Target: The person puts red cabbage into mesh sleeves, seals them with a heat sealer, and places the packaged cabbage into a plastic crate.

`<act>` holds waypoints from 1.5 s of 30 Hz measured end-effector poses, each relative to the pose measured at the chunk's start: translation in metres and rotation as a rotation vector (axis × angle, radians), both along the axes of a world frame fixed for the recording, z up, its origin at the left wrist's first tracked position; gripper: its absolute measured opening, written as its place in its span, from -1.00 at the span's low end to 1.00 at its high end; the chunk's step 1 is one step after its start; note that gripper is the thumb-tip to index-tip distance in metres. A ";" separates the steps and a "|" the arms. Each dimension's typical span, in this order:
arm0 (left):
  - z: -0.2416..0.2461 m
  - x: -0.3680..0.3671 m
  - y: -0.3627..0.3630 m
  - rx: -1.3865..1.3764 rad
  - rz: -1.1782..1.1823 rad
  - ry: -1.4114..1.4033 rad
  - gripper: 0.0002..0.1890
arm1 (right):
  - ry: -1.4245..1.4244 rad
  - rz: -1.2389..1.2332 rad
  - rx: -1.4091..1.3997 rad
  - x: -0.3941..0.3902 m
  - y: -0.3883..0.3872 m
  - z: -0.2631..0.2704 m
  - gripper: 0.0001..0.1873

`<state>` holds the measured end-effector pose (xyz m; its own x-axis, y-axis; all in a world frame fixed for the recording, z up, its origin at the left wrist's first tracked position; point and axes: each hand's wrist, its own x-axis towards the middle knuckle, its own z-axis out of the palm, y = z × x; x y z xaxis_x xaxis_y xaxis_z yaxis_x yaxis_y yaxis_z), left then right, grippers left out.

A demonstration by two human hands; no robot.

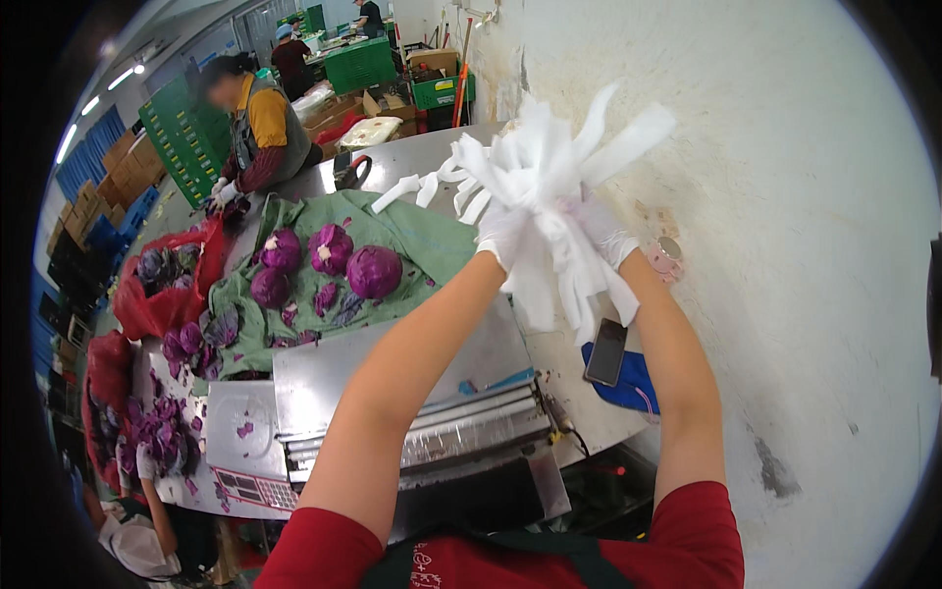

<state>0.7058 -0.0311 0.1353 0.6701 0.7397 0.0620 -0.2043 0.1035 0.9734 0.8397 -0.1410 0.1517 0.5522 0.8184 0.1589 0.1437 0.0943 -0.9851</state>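
Observation:
A loose bundle of white strips (pixel 541 169), fabric or foam by the look, is held up above the far right of the metal table. My left hand (pixel 504 232), in a thin white glove, grips its left side. My right hand (pixel 600 224), gloved alike, grips its right side. Strip ends fan out above and hang below both hands; the fingertips are partly hidden. More white strips (pixel 434 188) trail to the left. Red cabbages (pixel 374 272) and torn leaves lie on a green cloth (pixel 434 235) left of my arms.
A wrapping machine with a metal plate (pixel 324 375) stands below my arms, beside a scale (pixel 246 420). A phone (pixel 607 353) on a blue pouch (pixel 633 386) and a pink mug (pixel 664 256) are near the wall. Co-workers handle cabbage at left; red net sacks (pixel 165 302) lie there.

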 end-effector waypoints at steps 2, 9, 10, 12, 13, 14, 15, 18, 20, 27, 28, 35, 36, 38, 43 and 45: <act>-0.025 0.011 0.034 0.032 0.020 0.080 -0.48 | -0.306 -0.016 -0.054 0.037 0.017 -0.036 -0.36; -0.104 0.001 0.140 0.459 0.392 0.382 -0.47 | -0.964 0.133 -0.804 0.058 0.042 -0.103 -0.30; -0.102 -0.001 0.145 0.472 0.355 0.309 -0.47 | -0.853 0.244 -0.832 0.073 0.045 -0.109 -0.30; -0.070 -0.006 0.141 0.385 0.265 0.176 -0.49 | -0.822 0.247 -0.944 0.101 0.048 -0.107 -0.40; -0.046 -0.011 0.126 0.440 0.365 0.228 -0.60 | -0.810 0.245 -1.001 0.108 0.045 -0.102 -0.44; -0.028 -0.031 0.121 0.422 0.418 0.276 -0.65 | -0.741 0.166 -0.869 0.089 0.048 -0.084 -0.48; -0.013 -0.051 0.118 0.404 0.476 0.317 -0.69 | -0.674 0.089 -0.735 0.059 0.047 -0.049 -0.51; 0.029 -0.075 0.062 0.354 0.191 0.259 -0.73 | -0.240 0.195 -0.266 -0.009 0.030 0.017 -0.53; 0.043 -0.105 0.014 0.282 -0.066 0.276 -0.66 | 0.111 0.357 -0.033 -0.054 0.028 0.031 -0.53; 0.058 -0.259 -0.080 -0.012 -0.353 0.193 -0.41 | 0.419 0.505 0.070 -0.190 0.003 0.062 -0.64; 0.052 -0.278 -0.082 0.045 -0.207 0.150 -0.38 | 0.310 0.487 -0.003 -0.209 -0.004 0.065 -0.65; 0.035 -0.403 -0.065 0.018 0.055 0.042 -0.62 | -0.367 0.542 -0.220 -0.371 -0.035 0.017 -0.69; 0.028 -0.419 -0.068 -0.014 0.075 0.032 -0.69 | -0.280 0.537 -0.282 -0.387 -0.038 0.020 -0.69; 0.020 -0.441 -0.081 -0.069 0.174 -0.009 -0.78 | -0.316 0.492 -0.295 -0.413 -0.040 0.022 -0.68; 0.020 -0.453 -0.090 -0.107 0.357 -0.153 -0.89 | 0.000 0.505 -0.166 -0.434 -0.039 0.000 -0.62; 0.022 -0.454 -0.088 -0.252 0.346 -0.277 -0.92 | -0.020 0.471 -0.042 -0.432 -0.034 0.001 -0.69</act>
